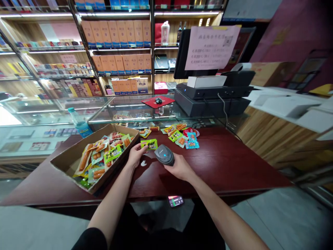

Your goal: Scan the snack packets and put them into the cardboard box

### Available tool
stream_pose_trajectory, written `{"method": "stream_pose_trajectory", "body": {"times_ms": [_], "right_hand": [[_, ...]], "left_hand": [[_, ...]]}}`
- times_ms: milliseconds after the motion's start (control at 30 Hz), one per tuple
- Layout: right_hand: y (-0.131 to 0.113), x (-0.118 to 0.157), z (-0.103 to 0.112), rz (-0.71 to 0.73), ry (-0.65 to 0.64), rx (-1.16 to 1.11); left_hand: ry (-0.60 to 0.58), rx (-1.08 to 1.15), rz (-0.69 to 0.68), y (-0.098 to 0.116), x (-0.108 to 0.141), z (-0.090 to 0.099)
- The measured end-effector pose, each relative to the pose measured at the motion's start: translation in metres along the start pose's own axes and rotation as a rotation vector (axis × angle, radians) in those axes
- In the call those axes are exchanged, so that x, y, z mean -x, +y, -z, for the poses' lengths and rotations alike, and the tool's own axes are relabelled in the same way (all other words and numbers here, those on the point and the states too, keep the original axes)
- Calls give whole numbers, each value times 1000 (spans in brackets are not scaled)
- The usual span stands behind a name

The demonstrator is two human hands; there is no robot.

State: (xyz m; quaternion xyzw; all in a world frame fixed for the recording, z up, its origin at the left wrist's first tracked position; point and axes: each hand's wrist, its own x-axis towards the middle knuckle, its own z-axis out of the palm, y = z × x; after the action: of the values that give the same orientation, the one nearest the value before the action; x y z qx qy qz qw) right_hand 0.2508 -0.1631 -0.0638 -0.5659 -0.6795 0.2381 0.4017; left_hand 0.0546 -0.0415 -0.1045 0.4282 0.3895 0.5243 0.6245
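Observation:
My left hand [135, 155] pinches the left end of a green snack packet [149, 144] just above the dark red table [221, 163]. In my right hand [180, 168] is a grey barcode scanner [164, 155] with a small blue light on top, its head pointing toward the packet. To the left stands an open cardboard box [70, 175] holding several packaged sausages [85, 158] and other packets. Beyond the scanner lies a loose group of snack packets, among them a blue packet [191, 140]. A scrap of white paper [143, 163] rests near my left hand.
A blue-capped bottle [80, 123] stands behind the box. A glass counter [125, 104] carries a red mouse pad [148, 101] with a mouse [158, 100]. Right of it is a cash register [208, 100]. A lit phone [175, 201] shows below the table's front edge.

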Motion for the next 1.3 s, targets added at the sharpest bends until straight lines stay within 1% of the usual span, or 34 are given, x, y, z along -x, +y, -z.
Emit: {"method": "stream_pose_trajectory", "body": {"times_ms": [67, 200, 367, 467, 533, 600, 633, 667, 767, 833, 867, 900, 933, 1000, 1067, 1167, 1300], "right_hand": [[0, 0, -1, 1, -8, 5], [1, -1, -2, 8, -27, 17], [-1, 0, -1, -1, -19, 6], [-4, -2, 1, -4, -14, -17], [-4, -5, 3, -18, -2, -17], [-2, -7, 5, -38, 9, -10], [0, -8, 6, -44, 14, -6], [2, -9, 6, -49, 22, -5], [8, -11, 7, -42, 39, -9], [10, -11, 7, -31, 41, -13], [11, -11, 8, -28, 39, -14], [11, -11, 8, -26, 36, -16], [11, -11, 8, -26, 35, -20], [10, -12, 9, -31, 40, -35], [11, -12, 11, -36, 54, -52], [14, -9, 18, -43, 83, -54], [26, -2, 38, -66, 111, -39]], "left_hand": [[2, 8, -3, 0, -1, 0], [-29, 13, -22, -2, -2, 2], [-13, -19, -12, -2, 0, 0], [-14, -73, -68, 7, 4, -5], [19, -117, -147, 23, 7, -6], [96, -162, -258, 48, 13, 0], [153, -189, -324, 62, 16, 6], [224, -223, -395, 77, 19, 15], [486, -429, -637, 118, 31, 46], [640, -550, -763, 133, 37, 63], [680, -593, -801, 136, 38, 68], [695, -623, -821, 136, 38, 70], [683, -641, -821, 133, 38, 69], [599, -661, -774, 119, 33, 58], [478, -663, -705, 97, 27, 37], [282, -648, -623, 58, 16, -1], [96, -656, -558, 9, -3, -49]]}}
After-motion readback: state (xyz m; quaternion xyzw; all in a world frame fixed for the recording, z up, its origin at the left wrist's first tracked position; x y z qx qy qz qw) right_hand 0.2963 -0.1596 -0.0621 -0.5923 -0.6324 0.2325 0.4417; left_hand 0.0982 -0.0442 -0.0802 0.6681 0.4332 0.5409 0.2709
